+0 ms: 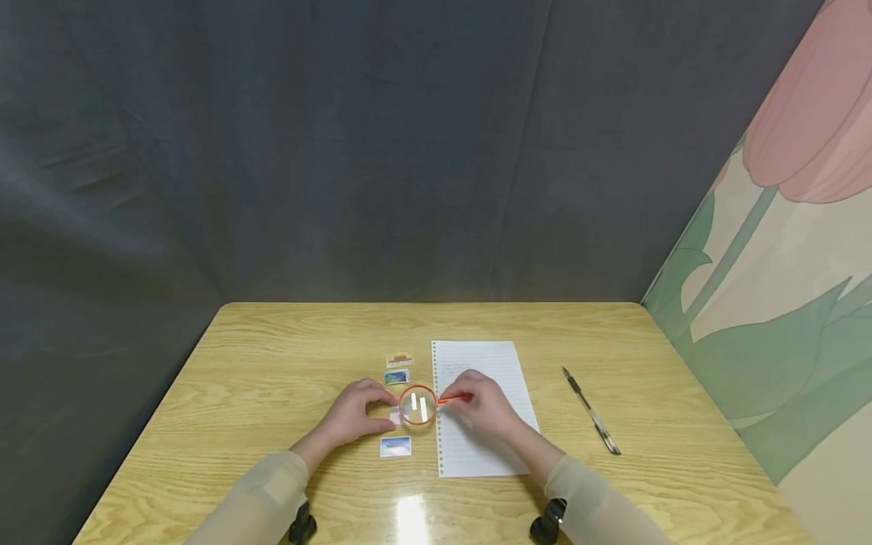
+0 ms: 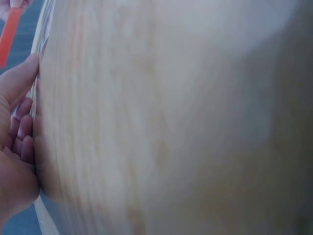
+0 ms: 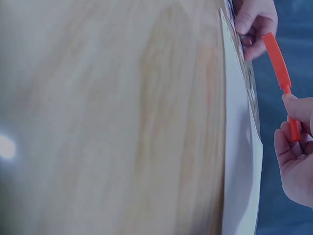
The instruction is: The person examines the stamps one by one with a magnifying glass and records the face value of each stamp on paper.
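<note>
Right hand (image 1: 482, 403) grips red magnifying glass (image 1: 418, 405) by handle, lens overlapping pale stamp (image 1: 394, 416) in view. Left hand (image 1: 350, 412) relaxed, thumb and finger parted beside stamp. Inspection seems unfinished: ruled sheet (image 1: 470, 458) has faint writing near top, visible lower lines blank.

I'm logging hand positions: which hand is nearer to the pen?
Right. The right hand grips the magnifying glass above the paper, to the left of the pen; the left hand is farther left, beside the small cards.
</note>
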### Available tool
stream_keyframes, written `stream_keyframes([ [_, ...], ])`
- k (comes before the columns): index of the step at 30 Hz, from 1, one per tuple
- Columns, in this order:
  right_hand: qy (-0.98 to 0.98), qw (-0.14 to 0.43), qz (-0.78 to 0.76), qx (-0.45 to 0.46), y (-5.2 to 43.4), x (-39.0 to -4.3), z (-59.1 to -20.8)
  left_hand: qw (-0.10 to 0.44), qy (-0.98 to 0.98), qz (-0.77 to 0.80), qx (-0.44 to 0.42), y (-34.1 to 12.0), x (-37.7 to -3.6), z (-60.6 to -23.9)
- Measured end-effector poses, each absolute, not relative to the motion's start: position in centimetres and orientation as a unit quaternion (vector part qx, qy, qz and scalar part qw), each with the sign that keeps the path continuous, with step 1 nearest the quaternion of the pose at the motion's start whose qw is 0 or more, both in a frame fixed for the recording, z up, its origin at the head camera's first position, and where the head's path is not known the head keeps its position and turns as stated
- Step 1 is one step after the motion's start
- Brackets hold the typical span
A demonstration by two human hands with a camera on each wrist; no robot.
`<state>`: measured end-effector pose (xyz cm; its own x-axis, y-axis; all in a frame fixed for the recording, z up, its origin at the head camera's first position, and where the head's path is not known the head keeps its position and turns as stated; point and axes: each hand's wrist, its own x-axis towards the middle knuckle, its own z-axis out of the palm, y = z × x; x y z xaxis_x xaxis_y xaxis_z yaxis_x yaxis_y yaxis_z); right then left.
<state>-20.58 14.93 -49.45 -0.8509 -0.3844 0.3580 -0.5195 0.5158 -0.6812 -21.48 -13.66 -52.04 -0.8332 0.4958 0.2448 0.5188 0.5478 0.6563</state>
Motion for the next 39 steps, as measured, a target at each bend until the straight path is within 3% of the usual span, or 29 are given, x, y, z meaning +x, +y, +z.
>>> stream_keyframes([
  [12, -0.869, 0.127, 0.446, 0.175, 23.6, -20.3, -48.9, 0.003, -0.878, -0.386, -0.281, -13.8, -21.1, -51.8],
  [20, -0.895, 0.137, 0.420, 0.058, 30.8, -19.0, -47.6, 0.003, -0.885, -0.376, -0.275, -13.8, -21.2, -51.9],
  [29, -0.911, 0.183, 0.369, 0.029, 37.1, -18.0, -47.3, -0.003, -0.884, -0.378, -0.277, -13.9, -21.2, -51.9],
  [39, -0.915, 0.164, 0.369, -0.018, 42.0, -16.8, -48.0, -0.007, -0.884, -0.376, -0.279, -13.9, -21.3, -52.1],
])
